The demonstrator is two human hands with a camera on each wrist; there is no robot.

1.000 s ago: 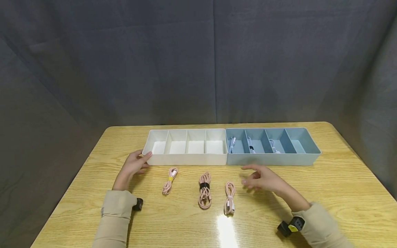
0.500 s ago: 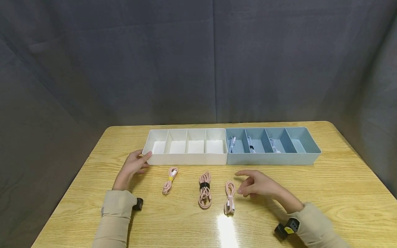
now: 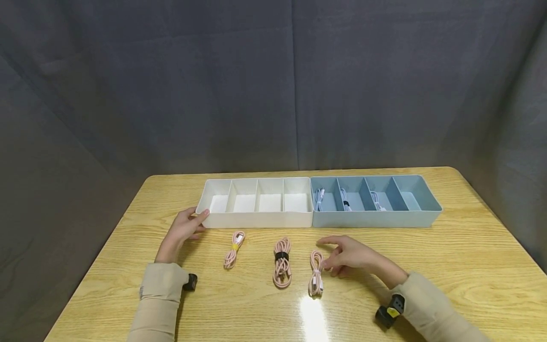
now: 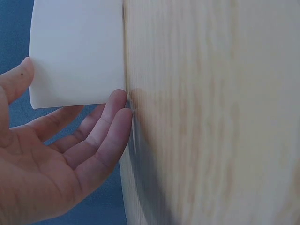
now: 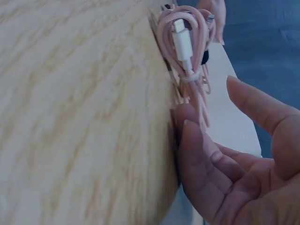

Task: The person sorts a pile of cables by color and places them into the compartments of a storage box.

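Observation:
At the left end of a white divided box (image 3: pixel 256 220), my left hand (image 3: pixel 181 229) touches its front corner. The left wrist view shows its thumb (image 4: pixel 21 79) at the box's edge and relaxed fingers (image 4: pixel 105 136) along the end. My right hand (image 3: pixel 352 254) is beside a pink bundled charging cable (image 3: pixel 316 273) with white plugs, its thumb and fingertips right at the cable's right side. In the right wrist view the fingers (image 5: pixel 194 150) lie low by the cable (image 5: pixel 185 51), and the thumb is spread away.
Left of it lie a pink cable with a black strap (image 3: pixel 282 263) and one with a yellow tie (image 3: pixel 234 249). A blue divided box (image 3: pixel 378 219) abuts the white box; blue cables (image 3: pixel 319 199) lie in three of its compartments. A grey curtain (image 3: pixel 273 85) hangs behind the table.
My right hand has moved left and slightly toward me, from right of the nearest pink cable to its side. The left hand stays at the white box's corner.

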